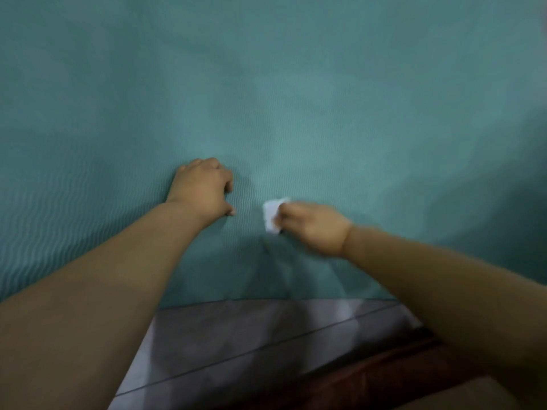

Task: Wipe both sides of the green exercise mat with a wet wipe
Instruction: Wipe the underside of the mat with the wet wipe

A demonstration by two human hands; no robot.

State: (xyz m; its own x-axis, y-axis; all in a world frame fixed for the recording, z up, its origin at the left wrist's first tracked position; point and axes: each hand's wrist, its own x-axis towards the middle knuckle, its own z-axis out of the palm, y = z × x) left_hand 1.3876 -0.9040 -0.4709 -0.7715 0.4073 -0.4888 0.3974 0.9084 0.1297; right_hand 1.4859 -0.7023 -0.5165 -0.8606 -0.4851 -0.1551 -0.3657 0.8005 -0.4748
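Note:
The green exercise mat (296, 99) fills most of the view, lying flat with a fine wavy ribbed surface. My right hand (313, 226) grips a small folded white wet wipe (273, 214) and holds it against the mat near the mat's front edge; the hand is blurred. My left hand (204, 187) rests on the mat a little to the left, knuckles up, fingers curled under with the tips on the surface and nothing in it.
Grey floor tiles (251, 335) show below the mat's front edge (266, 300). A dark reddish-brown surface (384, 377) lies at the bottom right, partly behind my right forearm.

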